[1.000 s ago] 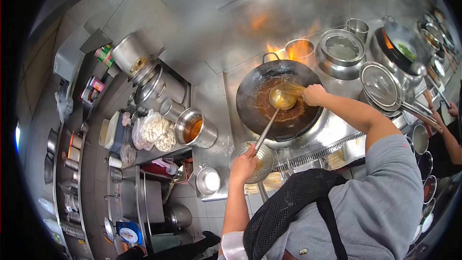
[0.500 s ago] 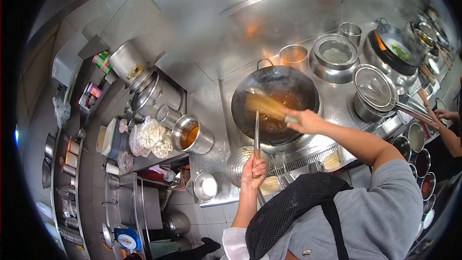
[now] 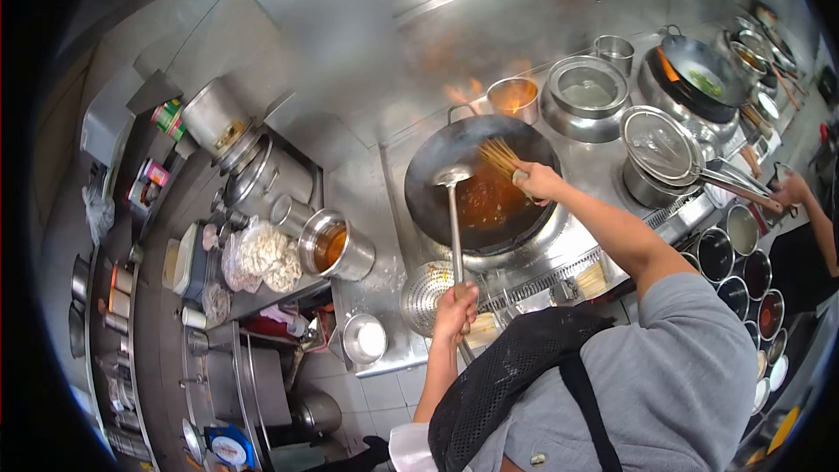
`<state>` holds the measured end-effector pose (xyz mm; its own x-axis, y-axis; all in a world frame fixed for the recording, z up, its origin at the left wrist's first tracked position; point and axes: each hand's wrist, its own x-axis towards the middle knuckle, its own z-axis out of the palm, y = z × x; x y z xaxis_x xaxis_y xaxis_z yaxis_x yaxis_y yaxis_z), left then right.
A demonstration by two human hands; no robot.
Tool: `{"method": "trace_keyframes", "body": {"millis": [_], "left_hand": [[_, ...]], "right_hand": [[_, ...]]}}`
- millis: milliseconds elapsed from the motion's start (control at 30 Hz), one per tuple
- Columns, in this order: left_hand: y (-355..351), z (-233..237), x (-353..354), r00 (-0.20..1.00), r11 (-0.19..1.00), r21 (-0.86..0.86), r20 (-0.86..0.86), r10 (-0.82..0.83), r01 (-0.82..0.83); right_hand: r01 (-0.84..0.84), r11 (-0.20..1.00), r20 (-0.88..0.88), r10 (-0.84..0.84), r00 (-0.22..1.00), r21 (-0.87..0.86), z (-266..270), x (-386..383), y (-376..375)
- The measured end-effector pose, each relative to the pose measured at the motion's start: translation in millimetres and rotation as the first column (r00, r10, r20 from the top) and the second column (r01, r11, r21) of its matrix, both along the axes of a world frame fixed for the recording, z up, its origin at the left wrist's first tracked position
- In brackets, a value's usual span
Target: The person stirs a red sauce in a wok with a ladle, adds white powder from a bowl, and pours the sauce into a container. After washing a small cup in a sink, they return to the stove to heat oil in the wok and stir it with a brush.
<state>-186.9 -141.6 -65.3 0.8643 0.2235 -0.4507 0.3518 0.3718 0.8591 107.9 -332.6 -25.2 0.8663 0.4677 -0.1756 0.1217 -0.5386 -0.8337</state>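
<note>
A dark wok sits over the burner, with brown liquid and small bits in its bottom. My left hand is closed around the long handle of a ladle, whose bowl is over the wok's left side. My right hand grips a bamboo wok brush at its bound end. The bristles point up and left, over the far right part of the wok. Below the wok, beside the ladle handle, lies a perforated strainer.
Flames rise behind the wok near a small pot. A steel container of amber liquid and a small white-filled pot stand left. A mesh strainer rests on a pot at right. A co-worker's hand is at far right.
The brush has gone from across the ladle handle to the wok's far right side. The ladle's bowl now shows uncovered. Water no longer visibly runs from the tap, and the whole view has shifted slightly.
</note>
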Motion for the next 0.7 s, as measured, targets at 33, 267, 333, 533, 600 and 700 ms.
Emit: {"method": "trace_keyframes", "body": {"millis": [33, 267, 333, 533, 600, 700], "left_hand": [[-0.7, -1.0, -8.0, 1.000, 0.997, 0.077, 0.006, 0.020, -0.020], [11.4, 42.7, -13.9, 0.966, 0.963, 0.110, 0.044, -0.254, 0.248], [-4.7, 54.9, 1.0, 0.907, 0.911, 0.003, 0.087, -0.412, 0.413], [-109.8, -1.3, 36.2, 0.788, 0.757, -0.229, 0.097, -0.608, 0.612], [-155.6, -22.5, 41.3, 0.784, 0.774, -0.142, 0.026, -0.621, 0.617], [-226.7, -57.2, 50.7, 0.812, 0.801, -0.166, -0.001, -0.583, 0.575]], "right_hand": [[-0.012, 0.993, -0.042, 0.018, 0.999, 0.121, -1.5, 7.4, -19.7], [0.236, 0.880, 0.046, -0.279, 0.959, 0.413, 78.0, -58.7, -145.4], [0.340, 0.841, 0.028, -0.386, 0.922, 0.421, 81.5, -83.4, -163.4], [0.379, 0.767, 0.093, -0.491, 0.866, 0.518, 52.7, -140.8, -228.9], [0.380, 0.806, 0.105, -0.471, 0.876, 0.454, 41.6, -150.5, -249.6], [0.377, 0.798, 0.036, -0.444, 0.895, 0.470, 18.7, -154.0, -274.6]]}}
